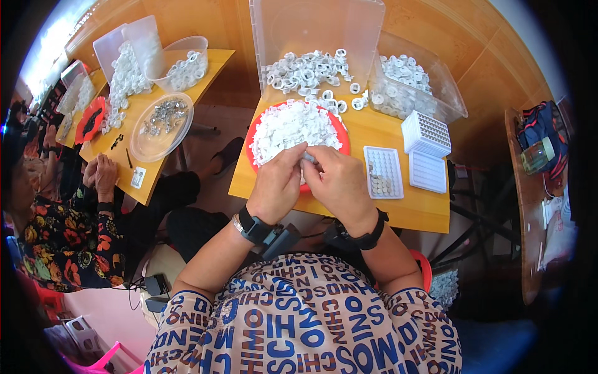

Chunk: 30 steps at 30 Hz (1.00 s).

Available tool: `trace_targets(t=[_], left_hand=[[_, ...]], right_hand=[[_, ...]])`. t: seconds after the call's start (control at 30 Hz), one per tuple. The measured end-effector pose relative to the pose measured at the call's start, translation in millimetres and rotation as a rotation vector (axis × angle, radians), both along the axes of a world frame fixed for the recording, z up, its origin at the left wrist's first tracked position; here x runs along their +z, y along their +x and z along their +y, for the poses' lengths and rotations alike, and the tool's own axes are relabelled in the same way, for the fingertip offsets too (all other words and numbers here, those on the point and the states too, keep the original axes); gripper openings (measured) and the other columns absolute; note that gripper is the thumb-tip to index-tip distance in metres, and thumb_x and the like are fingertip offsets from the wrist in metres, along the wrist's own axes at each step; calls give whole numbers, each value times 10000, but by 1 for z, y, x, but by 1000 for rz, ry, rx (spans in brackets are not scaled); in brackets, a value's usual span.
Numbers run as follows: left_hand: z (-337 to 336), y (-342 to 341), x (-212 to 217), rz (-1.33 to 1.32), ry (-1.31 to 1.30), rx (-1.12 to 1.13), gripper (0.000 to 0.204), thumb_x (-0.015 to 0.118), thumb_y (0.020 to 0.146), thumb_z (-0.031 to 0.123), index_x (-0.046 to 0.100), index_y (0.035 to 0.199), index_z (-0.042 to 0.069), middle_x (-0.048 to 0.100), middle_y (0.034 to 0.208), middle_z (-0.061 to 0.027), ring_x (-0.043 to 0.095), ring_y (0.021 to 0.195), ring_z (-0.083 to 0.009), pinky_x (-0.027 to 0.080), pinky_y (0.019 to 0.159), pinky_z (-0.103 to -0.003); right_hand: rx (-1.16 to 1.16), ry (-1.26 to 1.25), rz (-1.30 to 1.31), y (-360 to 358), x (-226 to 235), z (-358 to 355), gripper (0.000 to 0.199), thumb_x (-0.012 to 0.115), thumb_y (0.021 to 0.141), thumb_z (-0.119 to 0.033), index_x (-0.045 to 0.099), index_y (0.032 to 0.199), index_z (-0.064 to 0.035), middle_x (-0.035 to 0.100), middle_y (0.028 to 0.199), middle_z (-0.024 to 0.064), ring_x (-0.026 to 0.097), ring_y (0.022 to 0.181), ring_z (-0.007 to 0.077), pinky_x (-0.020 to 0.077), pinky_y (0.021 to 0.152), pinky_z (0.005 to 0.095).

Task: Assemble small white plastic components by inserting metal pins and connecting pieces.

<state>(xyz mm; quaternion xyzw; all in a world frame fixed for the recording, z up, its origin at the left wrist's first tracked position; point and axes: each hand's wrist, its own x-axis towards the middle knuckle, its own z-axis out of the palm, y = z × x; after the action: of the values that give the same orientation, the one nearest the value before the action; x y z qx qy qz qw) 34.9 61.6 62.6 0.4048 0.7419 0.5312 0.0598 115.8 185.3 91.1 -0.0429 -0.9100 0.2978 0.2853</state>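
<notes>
My left hand [276, 182] and my right hand [339, 184] meet over the near rim of a red tray [346, 142]. Between their fingertips they pinch a small pale grey piece [308, 158], mostly covered by the fingers, so its exact kind does not show. Heaped in the tray lies a pile of small white plastic parts [293, 128]. Just right of my right hand is a white compartment tray [381, 159] with several round silvery discs [381, 185] in its near cells.
Behind the red tray, white ring-shaped parts [308, 71] spill from a clear bin [256, 37]. A second clear bin [451, 103] holds more. White trays [427, 134] are stacked at right. On the left, a co-worker's hands [101, 174] work at another table beside a clear bowl [163, 128].
</notes>
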Motion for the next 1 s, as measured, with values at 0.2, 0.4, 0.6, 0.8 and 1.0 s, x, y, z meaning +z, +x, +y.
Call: trace_targets(t=[0.2, 0.4, 0.6, 0.8, 1.0], left_hand=[[2, 4, 4, -7, -36, 25, 334, 503, 846, -24, 558, 1176, -19, 635, 1010, -252, 635, 928, -389, 508, 800, -406], [4, 4, -1, 39, 1, 38, 341, 483, 840, -71, 578, 1166, -36, 662, 923, -196, 667, 842, -253, 504, 758, -305], [5, 3, 0, 72, -4, 34, 336, 487, 842, -61, 579, 1165, -39, 662, 960, -212, 668, 885, -288, 505, 787, -323], [6, 3, 0, 85, -38, 58, 346, 499, 818, -57, 585, 1152, -26, 653, 967, -224, 661, 890, -322, 505, 791, -337], [8, 4, -4, 80, -27, 70, 377, 494, 794, -70, 580, 1157, -18, 650, 960, -221, 653, 869, -333, 504, 780, -347]], right_hand=[[-27, 67, -6, 0, -4, 0, 126, 584, 839, -107, 589, 871, 15, 642, 789, 196, 636, 719, 345, 512, 645, 419], [-16, 63, -36, 2, -2, 1, 122, 569, 847, -109, 586, 859, 10, 642, 783, 198, 636, 710, 344, 515, 643, 417], [-25, 91, -35, 0, -4, 1, 117, 560, 851, -105, 577, 839, 11, 637, 774, 200, 634, 705, 348, 514, 635, 421], [-25, 104, -23, -3, -11, 0, 94, 546, 856, -83, 566, 863, 9, 630, 762, 194, 633, 700, 346, 515, 628, 416], [-38, 116, -22, -4, -17, -2, 76, 544, 846, -52, 557, 893, 7, 623, 774, 186, 634, 722, 342, 515, 628, 409]])
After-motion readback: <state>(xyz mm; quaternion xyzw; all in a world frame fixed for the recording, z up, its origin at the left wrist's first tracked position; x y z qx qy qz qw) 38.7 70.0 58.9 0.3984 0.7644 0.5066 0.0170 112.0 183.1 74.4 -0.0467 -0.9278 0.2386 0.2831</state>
